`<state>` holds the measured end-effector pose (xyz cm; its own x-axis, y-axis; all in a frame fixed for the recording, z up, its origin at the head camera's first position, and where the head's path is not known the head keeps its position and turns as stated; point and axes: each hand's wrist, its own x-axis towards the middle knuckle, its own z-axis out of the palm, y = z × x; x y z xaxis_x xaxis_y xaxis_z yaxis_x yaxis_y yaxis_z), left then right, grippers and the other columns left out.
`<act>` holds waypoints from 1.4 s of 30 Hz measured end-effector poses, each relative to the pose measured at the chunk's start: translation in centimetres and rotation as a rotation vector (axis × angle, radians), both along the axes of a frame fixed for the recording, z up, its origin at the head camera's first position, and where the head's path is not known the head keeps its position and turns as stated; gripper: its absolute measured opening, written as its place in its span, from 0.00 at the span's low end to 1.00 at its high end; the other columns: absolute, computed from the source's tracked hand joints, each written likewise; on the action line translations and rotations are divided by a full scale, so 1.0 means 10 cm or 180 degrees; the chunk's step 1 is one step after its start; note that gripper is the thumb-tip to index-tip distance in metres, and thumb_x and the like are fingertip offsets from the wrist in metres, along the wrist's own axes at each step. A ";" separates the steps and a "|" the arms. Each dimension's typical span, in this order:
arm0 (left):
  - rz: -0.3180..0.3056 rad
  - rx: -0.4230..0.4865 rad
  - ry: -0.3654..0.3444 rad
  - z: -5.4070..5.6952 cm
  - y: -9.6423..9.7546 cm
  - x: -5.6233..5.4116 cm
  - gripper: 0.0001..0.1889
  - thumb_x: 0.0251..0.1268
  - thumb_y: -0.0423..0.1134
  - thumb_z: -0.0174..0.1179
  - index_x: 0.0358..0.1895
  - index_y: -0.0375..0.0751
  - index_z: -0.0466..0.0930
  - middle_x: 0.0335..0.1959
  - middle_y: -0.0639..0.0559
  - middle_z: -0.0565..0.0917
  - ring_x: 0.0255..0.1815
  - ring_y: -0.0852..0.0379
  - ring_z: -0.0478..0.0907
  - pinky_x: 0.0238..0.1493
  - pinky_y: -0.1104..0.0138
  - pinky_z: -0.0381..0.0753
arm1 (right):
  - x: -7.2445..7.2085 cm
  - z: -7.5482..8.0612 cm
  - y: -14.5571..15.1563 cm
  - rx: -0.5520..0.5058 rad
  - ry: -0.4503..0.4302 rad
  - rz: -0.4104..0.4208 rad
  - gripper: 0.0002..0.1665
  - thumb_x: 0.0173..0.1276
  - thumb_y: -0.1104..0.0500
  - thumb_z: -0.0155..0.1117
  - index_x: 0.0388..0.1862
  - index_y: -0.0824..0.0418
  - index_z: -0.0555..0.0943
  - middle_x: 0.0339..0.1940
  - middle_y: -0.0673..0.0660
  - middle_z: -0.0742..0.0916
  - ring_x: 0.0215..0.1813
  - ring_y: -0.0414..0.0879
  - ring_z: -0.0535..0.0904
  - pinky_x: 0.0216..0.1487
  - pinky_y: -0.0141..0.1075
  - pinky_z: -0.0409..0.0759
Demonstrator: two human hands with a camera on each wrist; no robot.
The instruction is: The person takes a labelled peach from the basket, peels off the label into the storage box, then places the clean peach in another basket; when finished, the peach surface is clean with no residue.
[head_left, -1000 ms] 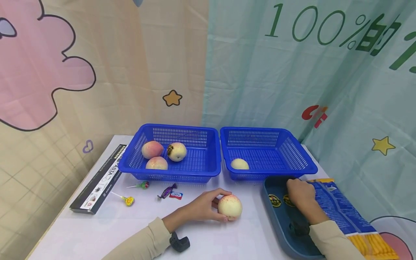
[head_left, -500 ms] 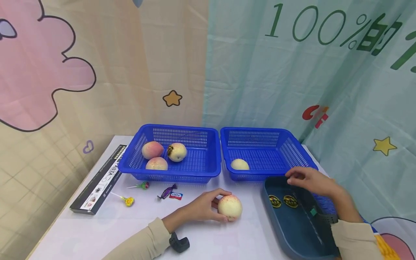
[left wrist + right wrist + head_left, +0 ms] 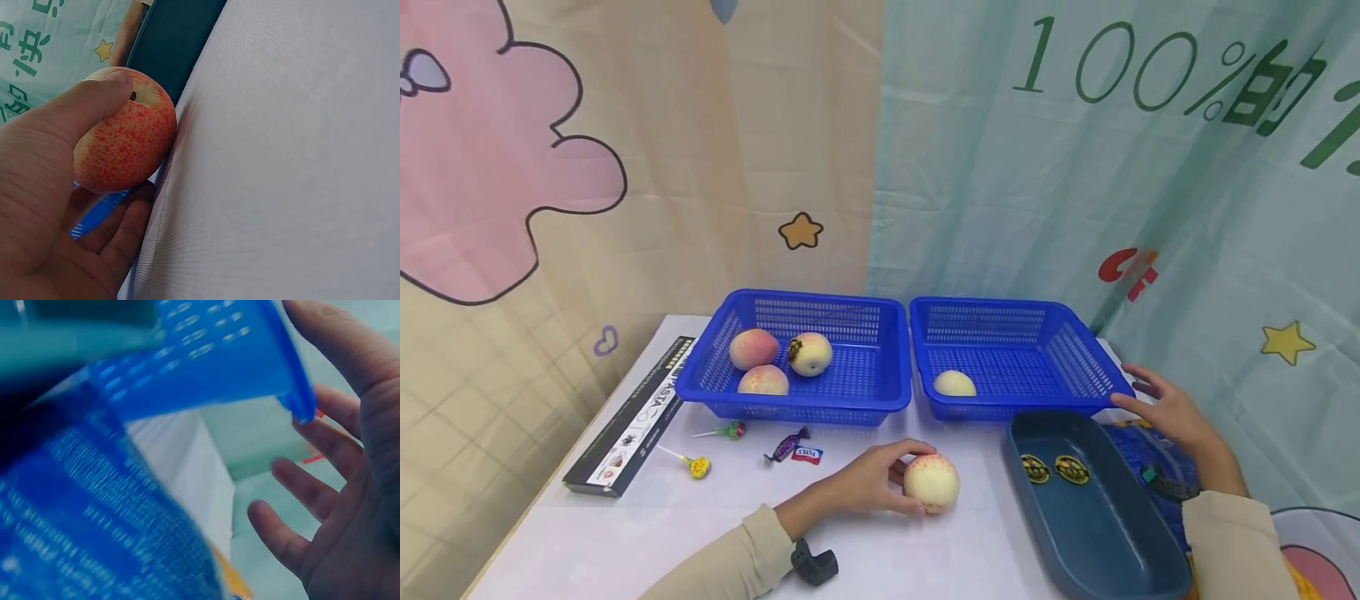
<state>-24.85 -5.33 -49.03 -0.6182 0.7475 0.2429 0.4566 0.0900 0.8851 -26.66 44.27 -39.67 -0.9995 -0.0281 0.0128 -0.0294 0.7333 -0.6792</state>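
On the white table, my left hand (image 3: 868, 482) holds a pale, red-speckled peach (image 3: 932, 483). Its thumb lies across the top of the peach in the left wrist view. My right hand (image 3: 1180, 417) is spread at the front right corner of the right blue basket (image 3: 985, 410). In the right wrist view, its thumb and fingers lie either side of the basket's rim (image 3: 300, 394); whether they touch it I cannot tell. One pale peach (image 3: 954, 383) sits in that basket. Three peaches, one of them (image 3: 810, 355) dark-marked, lie in the left blue basket (image 3: 805, 410).
A dark teal tray (image 3: 1097, 533) stands before the right basket. Beside it, partly under my right arm, lies a blue and yellow bag (image 3: 1150, 446). Two lollipops (image 3: 698, 467), two wrapped candies (image 3: 787, 446) and a long black-and-white box (image 3: 628, 429) are at left.
My right hand has come up out of the teal tray and moved right to the right basket's corner, its fingers now spread. The left hand and its peach have stayed in place.
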 end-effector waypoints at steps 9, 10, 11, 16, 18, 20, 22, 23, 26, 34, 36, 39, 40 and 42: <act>0.0002 0.0047 -0.0036 0.00 0.00 -0.01 0.39 0.52 0.34 0.79 0.68 0.48 0.72 0.62 0.49 0.78 0.49 0.62 0.83 0.50 0.68 0.83 | 0.02 -0.11 -0.03 -0.0146 0.0119 0.0041 0.47 0.78 0.46 0.59 0.82 0.65 0.49 0.80 0.74 0.53 0.70 0.81 0.56 0.57 0.77 0.66; 0.0012 0.0075 -0.0070 -0.01 0.00 0.00 0.38 0.52 0.33 0.79 0.68 0.47 0.72 0.61 0.49 0.78 0.48 0.61 0.83 0.50 0.68 0.84 | 0.02 -0.11 -0.04 -0.0156 0.0115 0.0032 0.47 0.78 0.46 0.59 0.82 0.65 0.50 0.80 0.73 0.53 0.70 0.80 0.58 0.57 0.75 0.67; 0.0020 0.0110 -0.0139 -0.01 0.01 0.00 0.38 0.52 0.33 0.79 0.68 0.47 0.73 0.61 0.49 0.79 0.47 0.61 0.83 0.49 0.67 0.84 | 0.02 -0.11 -0.04 -0.0138 0.0118 0.0017 0.46 0.78 0.46 0.59 0.82 0.65 0.51 0.80 0.73 0.53 0.70 0.78 0.61 0.57 0.72 0.71; 0.0097 0.0466 -0.0618 0.13 0.02 0.09 0.35 0.54 0.30 0.76 0.66 0.43 0.74 0.59 0.49 0.78 0.45 0.57 0.85 0.49 0.62 0.85 | 0.00 -0.15 -0.06 -0.0213 0.0095 0.0077 0.45 0.78 0.46 0.59 0.82 0.65 0.53 0.82 0.69 0.52 0.63 0.48 0.78 0.53 0.39 0.82; 0.0084 0.0615 -0.0663 0.31 0.04 0.11 0.34 0.54 0.29 0.75 0.67 0.41 0.73 0.59 0.48 0.77 0.47 0.56 0.84 0.51 0.59 0.85 | -0.02 -0.17 -0.05 -0.0285 0.0078 0.0109 0.45 0.78 0.46 0.59 0.82 0.65 0.52 0.82 0.67 0.51 0.56 0.32 0.77 0.49 0.30 0.81; 0.0058 0.0695 -0.0510 0.56 0.06 0.09 0.35 0.54 0.28 0.74 0.68 0.40 0.72 0.60 0.46 0.76 0.49 0.54 0.84 0.52 0.57 0.85 | -0.03 -0.18 -0.03 -0.0346 0.0061 0.0109 0.45 0.78 0.46 0.59 0.82 0.64 0.52 0.82 0.66 0.50 0.51 0.21 0.71 0.47 0.27 0.80; 0.0069 0.0747 -0.0270 0.84 0.11 -0.01 0.36 0.54 0.28 0.74 0.68 0.39 0.71 0.61 0.44 0.76 0.50 0.53 0.83 0.52 0.56 0.85 | -0.03 -0.18 0.00 -0.0334 0.0075 0.0075 0.46 0.78 0.46 0.59 0.82 0.64 0.52 0.83 0.66 0.50 0.49 0.19 0.69 0.47 0.27 0.81; 0.0093 0.0777 -0.0172 0.98 0.14 -0.09 0.36 0.54 0.28 0.74 0.68 0.38 0.71 0.62 0.43 0.76 0.50 0.52 0.83 0.52 0.56 0.85 | -0.03 -0.17 0.01 -0.0304 0.0087 0.0060 0.46 0.78 0.45 0.59 0.82 0.64 0.52 0.83 0.66 0.50 0.49 0.19 0.69 0.46 0.27 0.81; 0.0262 0.0805 -0.0049 1.35 0.23 -0.44 0.36 0.55 0.29 0.74 0.69 0.40 0.70 0.64 0.45 0.75 0.52 0.50 0.82 0.51 0.58 0.85 | -0.02 -0.18 0.03 -0.0238 0.0105 0.0039 0.46 0.78 0.46 0.59 0.82 0.65 0.52 0.82 0.67 0.50 0.55 0.33 0.77 0.45 0.26 0.81; 0.0645 0.0464 -0.0099 1.81 0.40 -1.42 0.35 0.57 0.31 0.74 0.69 0.42 0.70 0.66 0.46 0.74 0.61 0.48 0.76 0.55 0.58 0.81 | -0.06 -0.24 0.05 -0.0441 0.0058 0.0086 0.47 0.78 0.46 0.59 0.82 0.67 0.50 0.82 0.68 0.48 0.72 0.78 0.58 0.47 0.20 0.77; 0.0737 0.0331 -0.0071 1.78 0.48 -1.54 0.35 0.57 0.32 0.74 0.69 0.40 0.70 0.66 0.45 0.74 0.64 0.48 0.73 0.57 0.56 0.79 | -0.06 -0.25 0.07 -0.0468 0.0102 0.0090 0.46 0.78 0.46 0.59 0.81 0.67 0.51 0.82 0.68 0.48 0.73 0.73 0.62 0.47 0.20 0.77; 0.0873 0.0086 -0.0042 1.66 0.59 -1.67 0.35 0.57 0.33 0.74 0.69 0.41 0.70 0.67 0.43 0.74 0.67 0.46 0.69 0.60 0.54 0.76 | -0.05 -0.24 0.09 -0.0498 0.0149 0.0108 0.45 0.79 0.48 0.59 0.81 0.68 0.52 0.82 0.67 0.49 0.73 0.64 0.66 0.48 0.21 0.77; 0.0902 -0.0016 -0.0016 1.62 0.63 -1.69 0.35 0.57 0.33 0.74 0.69 0.41 0.70 0.67 0.42 0.74 0.67 0.45 0.70 0.60 0.54 0.76 | -0.05 -0.24 0.09 -0.0500 0.0148 0.0109 0.44 0.79 0.48 0.59 0.81 0.67 0.52 0.83 0.66 0.49 0.73 0.63 0.66 0.49 0.20 0.77; 0.0924 -0.0229 0.0068 1.55 0.68 -1.75 0.34 0.57 0.34 0.74 0.68 0.41 0.71 0.66 0.41 0.74 0.64 0.44 0.72 0.59 0.54 0.76 | -0.03 -0.24 0.10 -0.0504 0.0142 0.0104 0.44 0.79 0.48 0.59 0.81 0.67 0.52 0.83 0.66 0.49 0.73 0.63 0.66 0.49 0.20 0.76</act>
<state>-42.31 1.44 -33.58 -0.8039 0.5561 0.2110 0.4211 0.2817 0.8622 -27.01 45.24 -42.09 -0.9964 -0.0548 0.0639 -0.0841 0.6154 -0.7837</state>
